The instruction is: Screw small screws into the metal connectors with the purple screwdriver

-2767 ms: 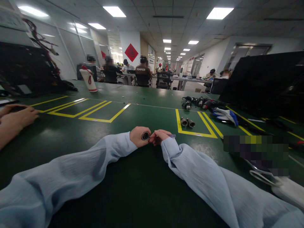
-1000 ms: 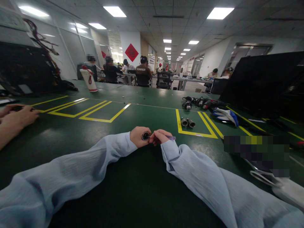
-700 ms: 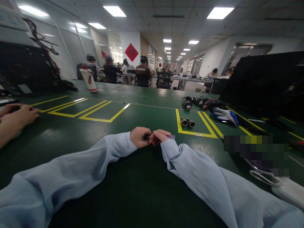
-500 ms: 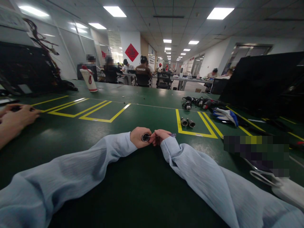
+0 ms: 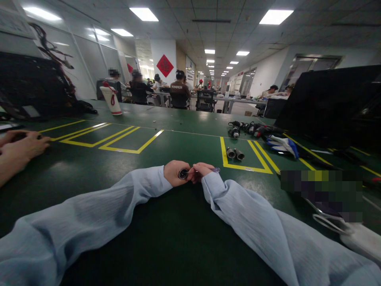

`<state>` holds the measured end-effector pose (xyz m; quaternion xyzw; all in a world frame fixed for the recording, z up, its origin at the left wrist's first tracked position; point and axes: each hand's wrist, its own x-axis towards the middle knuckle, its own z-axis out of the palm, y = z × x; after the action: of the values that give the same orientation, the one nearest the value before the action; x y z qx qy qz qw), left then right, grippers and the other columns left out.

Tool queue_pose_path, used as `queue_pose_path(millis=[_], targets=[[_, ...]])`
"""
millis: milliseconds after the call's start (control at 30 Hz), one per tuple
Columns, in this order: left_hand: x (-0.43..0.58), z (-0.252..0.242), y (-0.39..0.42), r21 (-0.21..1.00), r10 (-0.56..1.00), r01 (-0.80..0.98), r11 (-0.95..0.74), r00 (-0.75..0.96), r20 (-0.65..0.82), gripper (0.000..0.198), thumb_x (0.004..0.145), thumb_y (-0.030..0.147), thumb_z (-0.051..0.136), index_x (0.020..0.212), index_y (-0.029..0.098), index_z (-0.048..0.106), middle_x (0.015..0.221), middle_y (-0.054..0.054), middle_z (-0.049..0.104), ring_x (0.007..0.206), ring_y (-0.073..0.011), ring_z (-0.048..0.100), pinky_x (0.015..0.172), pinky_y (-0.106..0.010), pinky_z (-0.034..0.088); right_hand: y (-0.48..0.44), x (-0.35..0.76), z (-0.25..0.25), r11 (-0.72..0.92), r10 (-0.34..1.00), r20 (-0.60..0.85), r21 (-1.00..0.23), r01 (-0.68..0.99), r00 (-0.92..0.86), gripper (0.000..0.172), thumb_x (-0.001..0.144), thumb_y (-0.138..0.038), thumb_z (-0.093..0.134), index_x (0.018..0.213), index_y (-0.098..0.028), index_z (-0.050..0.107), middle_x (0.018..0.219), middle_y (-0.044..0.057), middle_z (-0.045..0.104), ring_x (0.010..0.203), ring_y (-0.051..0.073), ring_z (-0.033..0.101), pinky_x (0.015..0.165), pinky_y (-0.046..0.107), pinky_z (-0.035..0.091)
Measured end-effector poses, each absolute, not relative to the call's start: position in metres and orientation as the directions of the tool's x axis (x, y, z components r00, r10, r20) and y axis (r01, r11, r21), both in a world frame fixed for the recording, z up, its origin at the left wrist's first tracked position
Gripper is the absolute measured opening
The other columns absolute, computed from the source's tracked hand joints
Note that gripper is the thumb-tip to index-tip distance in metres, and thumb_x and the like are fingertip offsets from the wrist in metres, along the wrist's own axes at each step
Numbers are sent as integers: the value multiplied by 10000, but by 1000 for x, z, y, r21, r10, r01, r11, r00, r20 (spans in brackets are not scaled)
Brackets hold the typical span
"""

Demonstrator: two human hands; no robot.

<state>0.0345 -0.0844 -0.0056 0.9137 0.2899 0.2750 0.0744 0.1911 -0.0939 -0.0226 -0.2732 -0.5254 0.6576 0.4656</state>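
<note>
Cyl. part, 1: gripped in L hand, over bench, well inside far edge. Thin tool, 1: pinched in R hand, tip at part's mouth. Risk: part turns, tip may slip.

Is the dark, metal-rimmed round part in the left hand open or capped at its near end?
Open, it seems: the dark round part in the left hand shows a shiny rim around a dark recess.

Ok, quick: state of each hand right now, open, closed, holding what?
Left hand: closed around a round, metal-rimmed part.
Right hand: closed, fingers pinching a thin tool with a purplish handle.
</note>
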Motion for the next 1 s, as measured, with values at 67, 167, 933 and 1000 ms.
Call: queue_pose_path(millis=[67, 167, 933, 1000], targets=[[34, -6, -84, 293, 561, 479, -828, 682, 469, 130, 676, 255, 533, 616, 141, 512, 556, -3, 538, 502, -84, 491, 488, -177, 376, -90, 193, -24, -77, 883, 101, -932, -354, -459, 246, 678, -336, 548, 573, -122, 605, 489, 16, 621, 412, 82, 529, 421, 198, 420], [33, -6, -84, 303, 550, 459, -835, 679, 485, 135, 677, 259, 538, 618, 141, 513, 548, -2, 531, 499, -86, 490, 493, -181, 378, -87, 194, -24, -125, 865, 82, -920, -371, -495, 257, 661, -352, 567, 572, -114, 611, 490, 22, 627, 413, 82, 533, 429, 197, 426], [33, -10, -81, 344, 524, 402, -849, 723, 450, 126, 682, 226, 517, 587, 143, 514, 560, -15, 556, 519, -93, 505, 518, -190, 385, -90, 197, -17, -134, 853, 59, -935, -327, -519, 255, 645, -351, 582, 558, -113, 605, 493, 33, 629, 414, 87, 532, 433, 206, 423], [33, -9, -81, 364, 530, 394, -844, 718, 451, 130, 683, 226, 516, 585, 140, 515, 570, -21, 565, 528, -94, 511, 525, -191, 389, -89, 196, -18, -147, 842, 68, -926, -349, -535, 263, 641, -359, 584, 555, -111, 606, 497, 34, 631, 408, 83, 529, 426, 197, 417]])
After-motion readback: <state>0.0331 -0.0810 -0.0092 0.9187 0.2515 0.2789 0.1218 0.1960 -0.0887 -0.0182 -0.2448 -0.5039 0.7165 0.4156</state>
